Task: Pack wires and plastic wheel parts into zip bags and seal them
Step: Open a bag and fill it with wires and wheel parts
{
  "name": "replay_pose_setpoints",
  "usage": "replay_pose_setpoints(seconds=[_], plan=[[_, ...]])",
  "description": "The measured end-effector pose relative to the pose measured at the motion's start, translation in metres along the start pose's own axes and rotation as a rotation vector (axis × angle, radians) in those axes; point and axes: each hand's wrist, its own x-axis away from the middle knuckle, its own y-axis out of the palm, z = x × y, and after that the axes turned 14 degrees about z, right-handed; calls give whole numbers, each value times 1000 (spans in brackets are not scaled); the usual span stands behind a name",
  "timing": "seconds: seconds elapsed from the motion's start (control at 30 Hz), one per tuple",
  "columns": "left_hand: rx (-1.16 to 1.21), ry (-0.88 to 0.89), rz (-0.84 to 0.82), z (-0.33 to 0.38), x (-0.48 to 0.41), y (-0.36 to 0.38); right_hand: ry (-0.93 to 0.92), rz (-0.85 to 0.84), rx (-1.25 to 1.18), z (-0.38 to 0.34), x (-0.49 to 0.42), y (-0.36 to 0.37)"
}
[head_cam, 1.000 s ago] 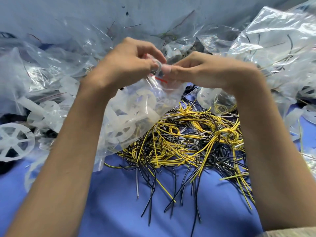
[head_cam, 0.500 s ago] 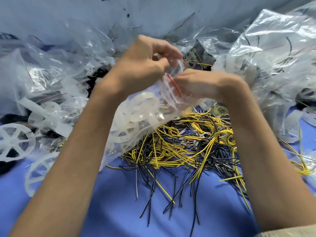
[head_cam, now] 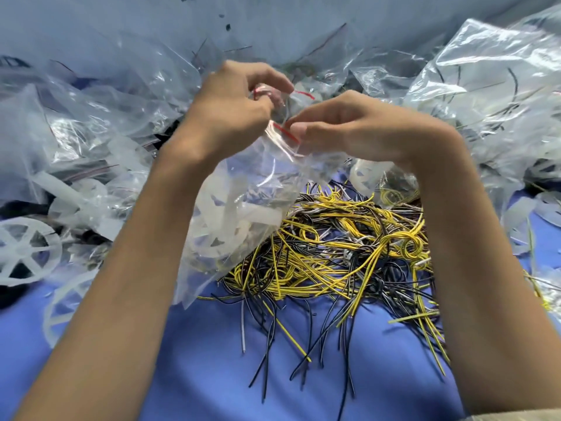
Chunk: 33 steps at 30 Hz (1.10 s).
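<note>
Zip bag (head_cam: 243, 189) hanging between both hands above the blue table cover (head_cam: 212, 369), mouth up and away from the person, long axis slanting down to the lower left. Cannot tell whether its bottom corner is touching the cover. White wheel parts (head_cam: 218, 229) sitting in its lower half. Red zip strip (head_cam: 285, 133) running slantwise along the mouth. Left hand (head_cam: 230, 113) curling its fingers round the far end of the mouth. Right hand (head_cam: 349, 129) pinching the strip at the near end. Wrists raised, forearms converging. Yellow and black wires (head_cam: 334, 238) piling just beneath and to the right. Other bags (head_cam: 485, 86) crowding left, right and behind; bare cover showing only near the person. Loose wheel (head_cam: 24, 250) lying far left
</note>
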Motion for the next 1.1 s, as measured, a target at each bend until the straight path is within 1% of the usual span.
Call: replay_pose_setpoints(seconds=[0.07, 0.1, 0.17, 0.23, 0.27, 0.33, 0.37, 0.43, 0.5, 0.57, 0.63, 0.7, 0.8, 0.9, 0.93, 1.0, 1.07, 1.1], plan=[[-1, -42, -92, -9, -4, -3, 42, 48, -89, -1, 5, -3], [8, -87, -157, -12, -5, -3, 64, 45, -101, -2, 7, -4], [-2, -165, -307, -19, -7, -3, 107, 1, 29, 1, 7, -6], [-106, -160, -471, -28, -5, -6, 126, -67, 185, 5, 7, -6], [-199, -132, -586, -33, -3, -9, 129, -90, 233, 6, 7, -5], [-356, -114, -799, -40, 1, -16, 137, -98, 269, 7, 6, -2], [-401, -143, -842, -44, 2, -19, 139, -97, 243, 7, 6, -1], [-422, -194, -836, -50, 2, -21, 127, -84, 164, 6, 6, 0], [-378, -203, -817, -54, -1, -20, 119, -64, 104, 5, 5, 1], [-320, -166, -812, -55, -2, -19, 121, -72, 80, 5, 4, 3], [-323, -87, -788, -55, -2, -19, 128, -93, 69, 3, 2, 6], [-333, -34, -731, -55, -3, -21, 132, -103, 42, 0, 1, 8], [-288, -35, -606, -59, -4, -29, 145, -119, -45, -3, 1, 14], [-318, -34, -483, -69, -7, -43, 153, -214, -116, -7, -1, 22], [-332, -45, -477, -72, -8, -50, 144, -250, -112, -8, -2, 26], [-376, -81, -520, -78, -10, -60, 116, -285, -77, -11, -4, 32], [-421, -113, -559, -78, -11, -63, 66, -254, 3, -14, -6, 36], [-424, -124, -551, -77, -12, -62, 21, -218, 52, -15, -7, 37]])
